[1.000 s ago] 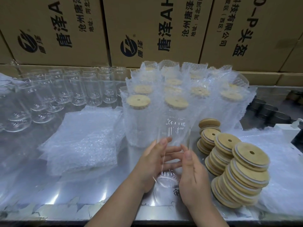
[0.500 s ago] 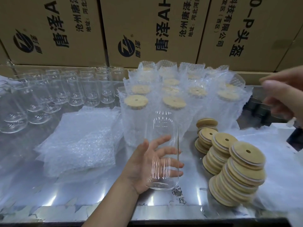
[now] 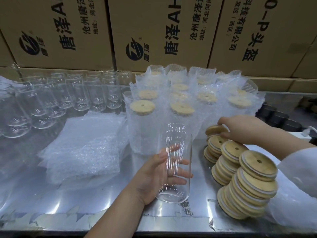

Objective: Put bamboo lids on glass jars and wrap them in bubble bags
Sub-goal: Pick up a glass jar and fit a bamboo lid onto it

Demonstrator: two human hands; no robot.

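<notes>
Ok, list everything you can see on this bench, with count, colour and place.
held jar: one, clear, unlidded, front centre.
empty jars: many, clear, back left rows.
wrapped jars: many, bamboo-lidded, whitish wrap, back centre.
bubble bags: one flat stack, whitish, left of centre.
bamboo lids: leaning stacks, tan, front right.
cardboard boxes: three at least, brown, behind.
table: one, silver, underneath.
left grip: one hand, holds the held jar.
right grip: one hand, pinches top lid of rear stack.
</notes>
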